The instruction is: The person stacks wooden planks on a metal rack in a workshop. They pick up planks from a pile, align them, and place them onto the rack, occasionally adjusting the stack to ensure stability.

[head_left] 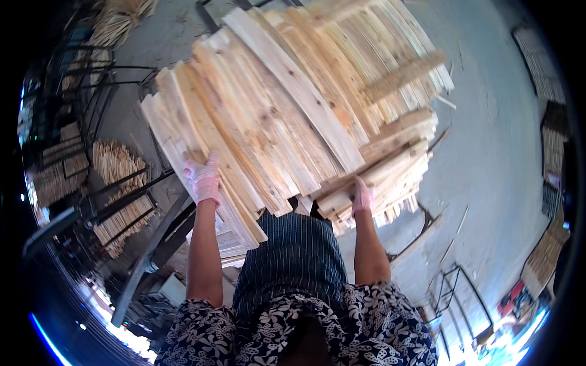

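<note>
Long pale wooden boards (262,116) lie side by side in a broad, uneven layer in front of me. My left hand (203,178), in a thin pinkish glove, is on a narrow board (235,183) near the layer's left edge, thumb and fingers on either side of it. At the near right, my gloved right hand (363,196) grips the end of a wooden board (339,196) in a lower pile; its fingers are partly hidden. One greyish board (299,91) lies slantwise on top of the layer. A short board (406,76) crosses others at the far right.
Black metal frames (116,79) and bundled wooden strips (116,161) stand to the left. Another metal frame (461,299) is at the lower right. More stacked wood (540,64) lines the right side, and loose sticks lie on the grey floor (488,152).
</note>
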